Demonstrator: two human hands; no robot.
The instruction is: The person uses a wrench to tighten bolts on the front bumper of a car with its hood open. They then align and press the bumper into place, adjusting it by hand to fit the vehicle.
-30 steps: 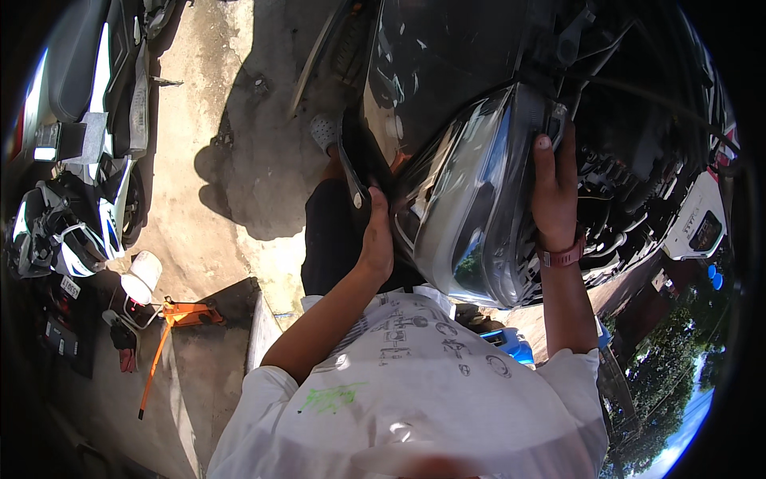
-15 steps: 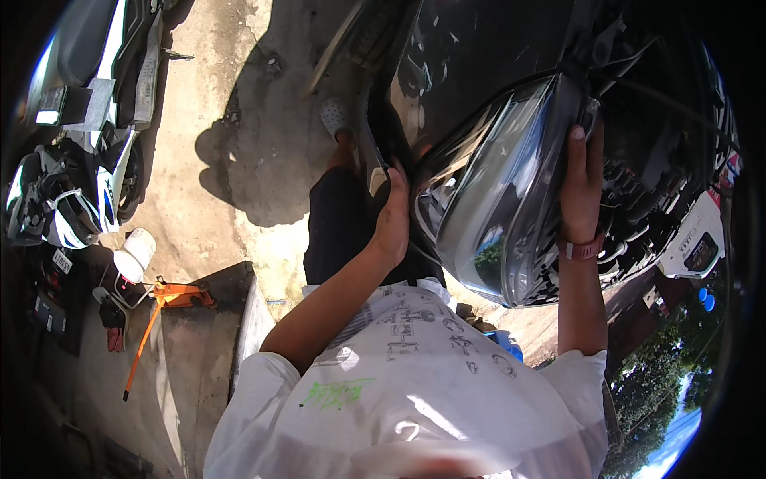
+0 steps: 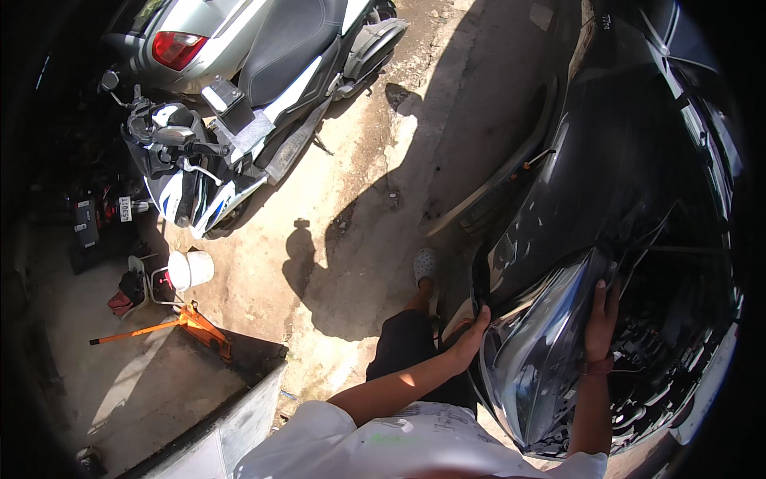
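At the lower right my left hand (image 3: 471, 339) grips the edge of a black panel (image 3: 480, 278) at the front of a dark car (image 3: 598, 160), with its thumb showing. To the right of it my right hand (image 3: 600, 323) holds the inner edge of a glossy headlight (image 3: 542, 343), its fingers lying along the top of that edge. The headlight sits between my two hands at the car's corner. Beside its right side is the shaded opening (image 3: 662, 335) with engine parts. My foot (image 3: 424, 267) in a pale clog stands beside the car.
A white and black scooter (image 3: 287, 56) stands at upper left, before a silver vehicle (image 3: 175, 52). At lower left are an orange floor jack (image 3: 199, 327), a white bucket (image 3: 191, 270) and a concrete ledge (image 3: 239, 399). Shadows cross the sunlit concrete ground (image 3: 335, 239).
The view has swung up and left, so the car, headlight and my hands appear lower and farther right, and more of the scooter and silver vehicle shows. Both hands remain on the same parts.
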